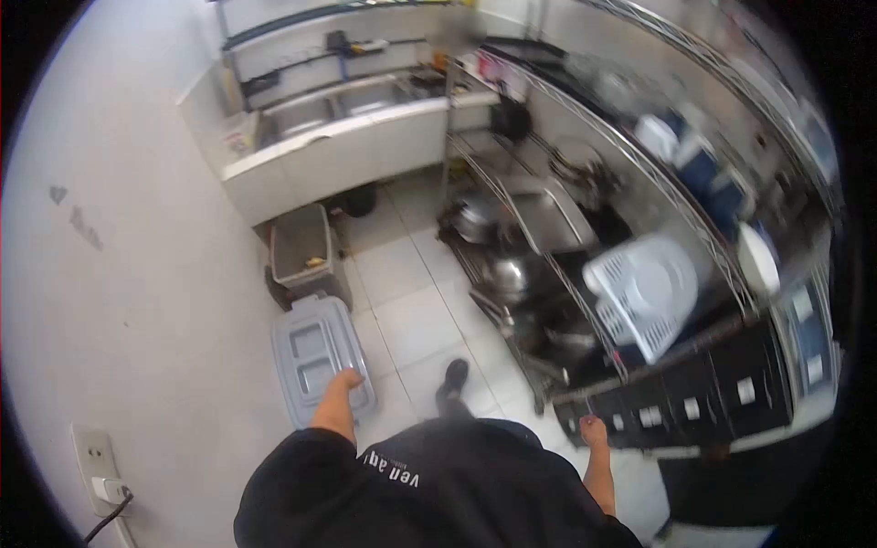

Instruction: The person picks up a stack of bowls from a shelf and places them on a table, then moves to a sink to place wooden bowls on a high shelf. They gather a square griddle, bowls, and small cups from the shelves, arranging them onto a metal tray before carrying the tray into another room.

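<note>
My left hand hangs low at my side, seen from above over the grey plastic lid; its fingers are mostly hidden. Beneath my right hand are black drawers with white labels. That hand looks loosely curled, but blur keeps me from making out its fingers or anything in them. On the wire rack to the right, a white plastic rack or tray tilts over the shelf edge.
An open grey bin stands beyond the lid. Metal pots and a steel pan fill the lower rack. A double sink runs along the far wall. At left, a charger sits in a wall outlet.
</note>
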`<state>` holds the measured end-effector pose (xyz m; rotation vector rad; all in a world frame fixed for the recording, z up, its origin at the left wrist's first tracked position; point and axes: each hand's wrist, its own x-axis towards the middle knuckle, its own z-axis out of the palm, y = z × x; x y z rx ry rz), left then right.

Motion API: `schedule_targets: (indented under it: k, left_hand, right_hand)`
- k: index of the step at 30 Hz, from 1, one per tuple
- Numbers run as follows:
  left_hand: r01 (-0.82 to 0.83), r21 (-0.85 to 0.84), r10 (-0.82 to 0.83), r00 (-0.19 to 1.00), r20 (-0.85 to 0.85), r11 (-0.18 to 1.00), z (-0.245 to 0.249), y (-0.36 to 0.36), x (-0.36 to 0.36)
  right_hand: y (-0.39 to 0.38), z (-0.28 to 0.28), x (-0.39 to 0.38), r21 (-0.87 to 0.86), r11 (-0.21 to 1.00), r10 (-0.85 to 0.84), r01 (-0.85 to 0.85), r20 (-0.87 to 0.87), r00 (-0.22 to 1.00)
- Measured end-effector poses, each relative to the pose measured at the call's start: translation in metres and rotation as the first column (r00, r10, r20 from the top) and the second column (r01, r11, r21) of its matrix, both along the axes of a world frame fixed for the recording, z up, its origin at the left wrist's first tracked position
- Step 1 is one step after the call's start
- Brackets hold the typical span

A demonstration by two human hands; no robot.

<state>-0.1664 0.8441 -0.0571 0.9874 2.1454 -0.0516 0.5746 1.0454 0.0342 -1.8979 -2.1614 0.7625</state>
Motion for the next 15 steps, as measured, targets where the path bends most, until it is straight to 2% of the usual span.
schedule_targets:
  k: [1, 2, 3, 4, 5, 6, 7, 8, 9, 10, 11, 12, 13, 14, 15]
  left_hand:
    - [-0.014, 0.032, 0.014, 1.000, 0.023, 0.999, 0.020, -0.003, 0.001]
    - [-0.054, 0.026, 0.053, 0.999, 0.011, 0.998, 0.025, -0.004, -0.006]
    - [-0.089, 0.012, 0.089, 0.996, 0.004, 0.996, 0.020, -0.014, -0.017]
    - [-0.097, 0.021, 0.097, 0.995, 0.006, 0.995, 0.024, -0.024, -0.022]
    - [-0.092, 0.028, 0.092, 0.996, 0.000, 0.995, 0.027, -0.034, -0.030]
    - [-0.150, -0.052, 0.146, 0.987, -0.066, 0.987, 0.010, -0.045, -0.043]
    - [-0.160, -0.186, 0.176, 0.982, 0.070, 0.969, 0.010, -0.053, -0.058]
    - [-0.385, -0.213, 0.415, 0.902, 0.121, 0.898, 0.038, -0.052, -0.059]
    - [-0.595, -0.244, 0.638, 0.752, 0.165, 0.766, 0.067, -0.052, -0.049]
    - [-0.602, -0.095, 0.608, 0.790, 0.071, 0.793, 0.062, -0.055, -0.055]
    - [-0.584, 0.063, 0.587, 0.809, -0.035, 0.809, 0.042, -0.065, -0.063]
    - [-0.668, 0.241, 0.703, 0.704, -0.099, 0.704, 0.043, -0.061, -0.054]
    - [-0.707, 0.409, 0.803, 0.582, -0.128, 0.577, 0.043, -0.054, -0.035]
    - [-0.493, 0.168, 0.521, 0.817, -0.248, 0.854, 0.044, -0.046, -0.030]
    - [-0.167, -0.018, 0.155, 0.946, -0.285, 0.986, 0.042, -0.039, -0.025]
  right_hand:
    - [0.048, 0.007, -0.027, -0.122, 0.992, 0.017, -0.014, 0.021, 1.000]
    - [0.114, -0.031, -0.036, -0.509, 0.853, 0.192, -0.117, 0.096, 0.977]
    - [0.127, 0.017, -0.099, -0.639, 0.755, -0.190, 0.147, 0.001, 0.982]
    - [0.146, 0.036, -0.144, -0.705, 0.708, -0.161, 0.039, -0.107, 0.981]
    - [0.180, 0.029, -0.178, -0.785, 0.608, -0.015, -0.120, -0.162, 0.987]
    - [0.203, 0.030, -0.228, -0.827, 0.527, 0.154, -0.197, -0.134, 0.979]
    - [0.221, 0.025, -0.279, -0.841, 0.491, 0.272, -0.228, -0.101, 0.957]
    - [0.241, 0.020, -0.329, -0.859, 0.447, 0.383, -0.249, -0.067, 0.921]
    - [0.262, 0.013, -0.377, -0.781, 0.475, 0.562, -0.404, -0.084, 0.823]
    - [0.277, 0.008, -0.421, -0.692, 0.458, 0.727, -0.558, -0.070, 0.683]
    - [0.292, 0.009, -0.462, -0.511, 0.433, 0.852, -0.743, -0.038, 0.522]
    - [0.308, 0.012, -0.502, -0.307, 0.349, 0.934, -0.885, 0.042, 0.354]
    - [0.320, 0.013, -0.548, -0.375, 0.310, 0.951, -0.873, 0.103, 0.293]
    - [0.333, 0.010, -0.593, -0.449, 0.280, 0.959, -0.848, 0.161, 0.231]
    - [0.342, 0.006, -0.628, -0.326, 0.239, 0.967, -0.915, 0.163, 0.194]
